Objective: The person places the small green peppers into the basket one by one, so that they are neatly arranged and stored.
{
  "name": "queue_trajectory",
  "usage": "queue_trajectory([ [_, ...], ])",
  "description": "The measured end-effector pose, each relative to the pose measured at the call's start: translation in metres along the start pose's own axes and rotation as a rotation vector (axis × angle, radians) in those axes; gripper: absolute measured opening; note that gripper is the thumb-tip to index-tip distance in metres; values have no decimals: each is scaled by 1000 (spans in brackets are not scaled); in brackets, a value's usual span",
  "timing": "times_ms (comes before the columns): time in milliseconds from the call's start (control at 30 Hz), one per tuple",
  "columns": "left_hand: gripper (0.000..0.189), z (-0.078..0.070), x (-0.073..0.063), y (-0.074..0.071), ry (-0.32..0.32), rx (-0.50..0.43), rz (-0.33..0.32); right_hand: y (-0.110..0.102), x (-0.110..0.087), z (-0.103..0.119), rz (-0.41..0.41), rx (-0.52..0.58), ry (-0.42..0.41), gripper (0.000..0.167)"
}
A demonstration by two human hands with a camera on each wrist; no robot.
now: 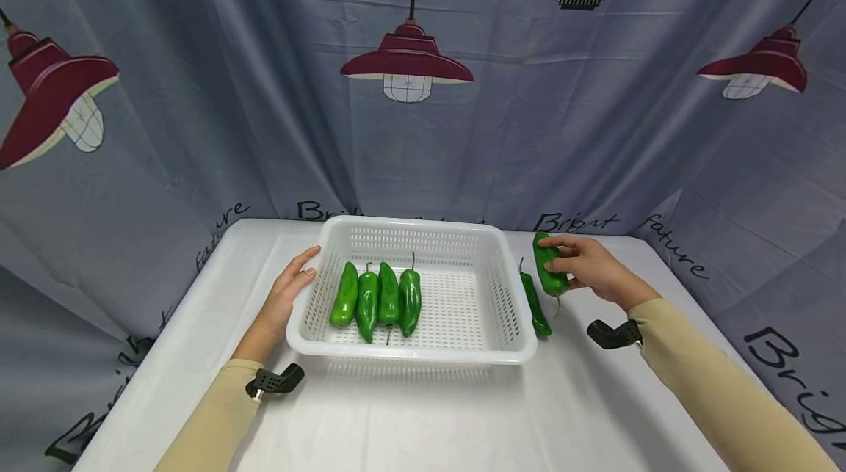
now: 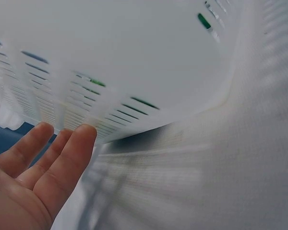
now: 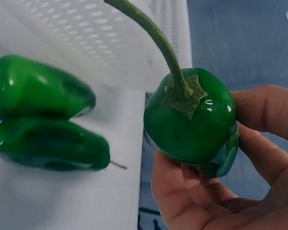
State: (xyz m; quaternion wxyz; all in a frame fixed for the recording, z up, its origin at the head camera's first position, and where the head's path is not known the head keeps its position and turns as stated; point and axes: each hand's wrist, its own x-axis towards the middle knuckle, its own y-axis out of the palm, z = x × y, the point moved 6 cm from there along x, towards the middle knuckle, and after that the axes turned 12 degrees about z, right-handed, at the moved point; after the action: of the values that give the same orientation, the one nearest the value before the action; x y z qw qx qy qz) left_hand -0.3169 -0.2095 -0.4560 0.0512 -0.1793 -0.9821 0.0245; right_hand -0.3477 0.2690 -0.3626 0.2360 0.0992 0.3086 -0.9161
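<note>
My right hand [image 1: 591, 264] holds a green pepper [image 1: 550, 270] between thumb and fingers, right of the basket. In the right wrist view this pepper's [image 3: 189, 124] stem end faces the camera, with its long curved stem. Another green pepper [image 1: 534, 305] lies on the table against the basket's right side; the right wrist view shows two peppers there side by side, one lighter [image 3: 41, 88], one darker [image 3: 53, 143]. My left hand [image 1: 280, 303] is at the left wall of the white plastic basket [image 1: 413, 351], its fingers [image 2: 69, 165] extended along the slotted side.
Several green peppers [image 1: 388, 296] lie in a row in the left half of the basket. The basket stands on a white-covered table [image 1: 423, 413]. Behind the table hangs a grey-blue curtain [image 1: 277, 90] printed with lamps and lettering.
</note>
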Motion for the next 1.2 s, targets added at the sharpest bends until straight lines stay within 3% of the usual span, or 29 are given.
queue_trajectory([
  [333,54,1,-1,0,-3,7,-1,14,8,31,14,14,-21,59],
  [567,54,1,-1,0,-2,1,-5,36,22,47,43,21,-35,57],
  [1200,53,3,1,-1,-8,2,-12,98,67,65,146,72,-27,49],
])
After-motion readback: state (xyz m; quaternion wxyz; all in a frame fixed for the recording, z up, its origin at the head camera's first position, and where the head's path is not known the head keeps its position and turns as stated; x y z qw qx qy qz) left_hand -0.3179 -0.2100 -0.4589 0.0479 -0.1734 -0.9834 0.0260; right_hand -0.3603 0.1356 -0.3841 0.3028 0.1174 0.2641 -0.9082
